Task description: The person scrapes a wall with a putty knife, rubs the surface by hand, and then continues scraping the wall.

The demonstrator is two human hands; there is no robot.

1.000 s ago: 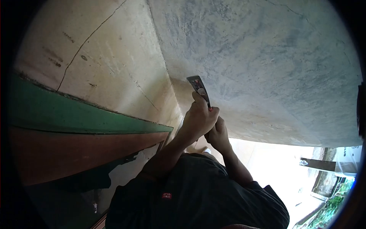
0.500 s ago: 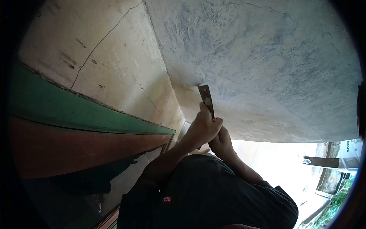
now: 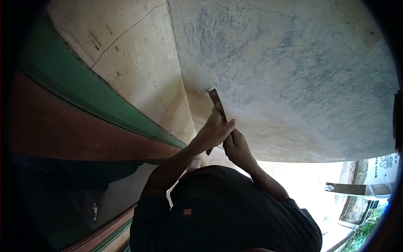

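Note:
A flat-bladed scraper (image 3: 214, 98) points up and forward, its tip right at the rough grey-plastered wall (image 3: 273, 71), near the corner. My left hand (image 3: 215, 129) is closed around the scraper behind the exposed blade. Just behind and to the right, my right hand (image 3: 239, 149) wraps around the handle end, most of which is hidden by the fingers. Both hands nearly meet on the tool. Below my left hand a short dark brown end of something (image 3: 209, 151) sticks out.
To the left, a cream wall (image 3: 138, 63) with a thin crack meets the grey wall at the corner. A green frame (image 3: 96, 92) runs above brown wood and dark glass. At the right, a whitish printed bag or container (image 3: 383, 174) stands near a bright outdoor area with plants.
The scraper and both hands have shifted slightly left and up in the view, and the blade leans further left. The camera view has turned somewhat. Both hands keep their hold.

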